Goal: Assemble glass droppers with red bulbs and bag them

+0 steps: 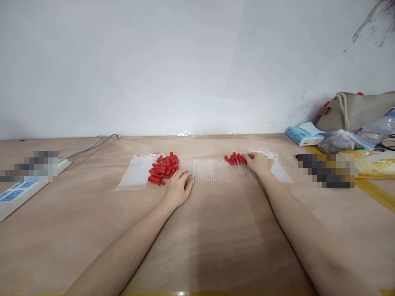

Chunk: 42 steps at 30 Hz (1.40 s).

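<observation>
My left hand [178, 189] rests at the left end of a row of clear glass dropper tubes [205, 172], its fingers curved over them and its thumb apart. Just behind it lies a heap of red rubber bulbs [163, 167]. My right hand [258, 163] has thumb and fingers closed at the right end of a group of red-bulbed glass droppers [236, 159]. A tube slants down from under those fingers; its bulb is mostly hidden by them.
Clear zip bags lie on the left [133, 172] and beyond my right hand [279, 168]. A power strip [27, 187] sits far left, with a grey cable [89, 149]. At the right back are a tissue pack [304, 135], a grey bag [364, 111] and plastic bags.
</observation>
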### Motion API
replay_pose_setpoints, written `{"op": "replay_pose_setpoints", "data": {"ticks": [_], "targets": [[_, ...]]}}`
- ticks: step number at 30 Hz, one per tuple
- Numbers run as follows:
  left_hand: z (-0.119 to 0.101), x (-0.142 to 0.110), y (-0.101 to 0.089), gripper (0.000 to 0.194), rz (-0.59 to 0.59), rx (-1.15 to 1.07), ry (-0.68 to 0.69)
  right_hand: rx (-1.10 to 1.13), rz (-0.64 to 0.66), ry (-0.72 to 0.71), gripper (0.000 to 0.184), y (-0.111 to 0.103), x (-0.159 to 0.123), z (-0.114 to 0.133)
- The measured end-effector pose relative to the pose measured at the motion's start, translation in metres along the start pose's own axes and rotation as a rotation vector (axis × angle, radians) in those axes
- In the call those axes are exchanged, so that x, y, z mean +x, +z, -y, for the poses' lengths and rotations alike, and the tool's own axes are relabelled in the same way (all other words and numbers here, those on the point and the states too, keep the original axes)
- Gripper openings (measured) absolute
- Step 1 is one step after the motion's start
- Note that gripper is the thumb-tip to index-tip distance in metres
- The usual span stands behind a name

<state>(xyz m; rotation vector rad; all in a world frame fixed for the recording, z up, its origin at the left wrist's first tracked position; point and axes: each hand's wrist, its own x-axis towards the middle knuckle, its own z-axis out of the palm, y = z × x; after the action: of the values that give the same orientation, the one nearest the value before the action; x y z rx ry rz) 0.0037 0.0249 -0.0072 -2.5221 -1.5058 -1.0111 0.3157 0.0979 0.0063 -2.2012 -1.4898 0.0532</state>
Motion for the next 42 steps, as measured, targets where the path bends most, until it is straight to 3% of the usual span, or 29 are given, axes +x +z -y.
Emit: {"op": "replay_pose_setpoints", "data": {"ticks": [8,12,18,24,34,42], "targets": [[0.0,0.0,0.0,0.025,0.054,-0.009,-0.026,0.05,-0.082,-0.068,0.031,-0.015,-0.018,0.011],[-0.004,0.0,-0.002,0.023,0.008,0.028,-0.015,0.077,-0.09,-0.138,0.031,-0.024,-0.03,0.024],[-0.007,0.008,-0.019,0.021,-0.126,0.244,-0.191,-0.112,0.219,-0.225,0.034,-0.026,-0.056,0.053],[0.021,0.021,-0.042,0.025,-0.185,0.387,-0.413,-0.183,0.291,-0.206,0.026,-0.018,-0.066,0.061],[0.039,0.022,-0.044,0.033,-0.141,0.454,-0.527,-0.173,0.306,-0.195,0.026,-0.011,-0.064,0.061],[0.05,0.028,-0.044,0.026,-0.156,0.323,-0.628,-0.005,0.167,-0.194,0.03,-0.011,-0.061,0.059]]}}
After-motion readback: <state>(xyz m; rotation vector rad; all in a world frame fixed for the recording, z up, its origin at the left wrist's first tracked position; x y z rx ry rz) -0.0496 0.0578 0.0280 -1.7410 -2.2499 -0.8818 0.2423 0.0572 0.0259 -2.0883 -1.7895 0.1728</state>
